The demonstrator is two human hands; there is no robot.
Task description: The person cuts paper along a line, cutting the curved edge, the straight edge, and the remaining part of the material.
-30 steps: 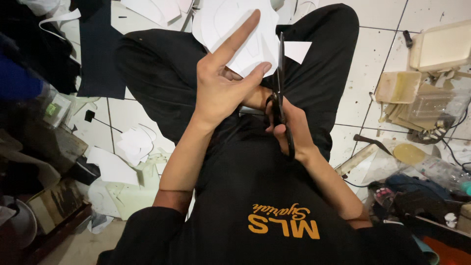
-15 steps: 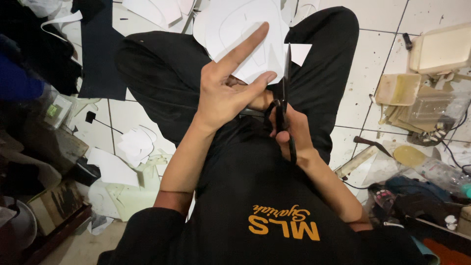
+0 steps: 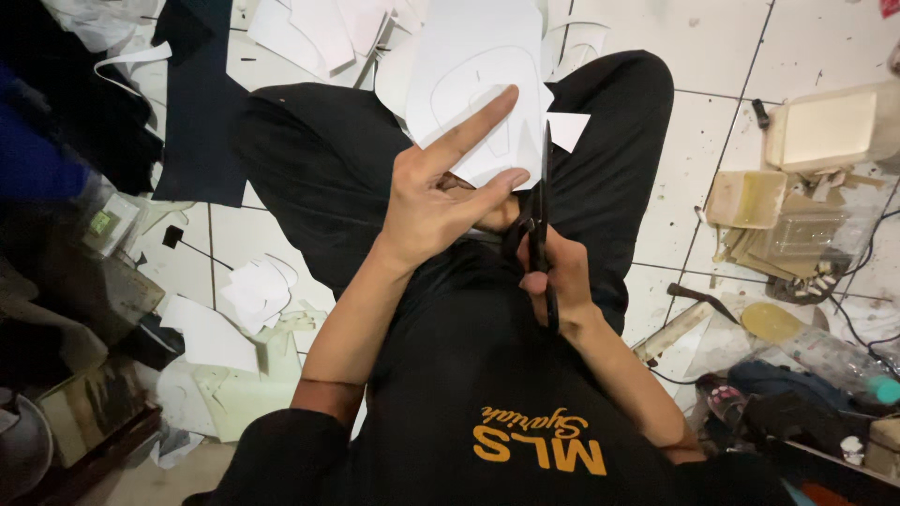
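Left hand [image 3: 441,201]: raised over the lap, index finger stretched up and out, lower fingers and thumb pinched on the bottom edge of a white paper sheet with a faint pencilled outline [image 3: 469,70]. Mostly spread, closed only at the pinch.

White paper sheet: held upright in front of the crossed legs, above the black trousers [image 3: 319,159], upper part overlapping the scraps on the floor beyond. Right edge touching the scissor blades.

Right hand [image 3: 553,281]: wrapped around the handles of long black metal scissors [image 3: 539,220], fingers through the loops, fist tight. Blades pointing up and away, nearly together, tip at the sheet's right border.

Small white paper offcut [image 3: 567,129]: just beside the blades, on the right, against the trouser knee.

Floor of white square tiles [image 3: 722,56]: visible on the right and between the legs and the clutter at left.

Loose white paper cuttings [image 3: 253,290]: lying on the tiles to the left of the legs; more heaped at the top, behind the held sheet.

Dark navy fabric piece [image 3: 197,122]: flat on the tiles, upper left, next to the left knee.

Cream plastic box [image 3: 830,126]: upper right, on the floor, well apart from the hands.

Flat tan cardboard-coloured block [image 3: 745,197]: just below and left of the box, among brown scraps.

Round yellowish disc [image 3: 773,321]: lower right, near a tangle of cable and bottles.

Black short-sleeved shirt with orange lettering [image 3: 525,412]: filling the bottom centre.
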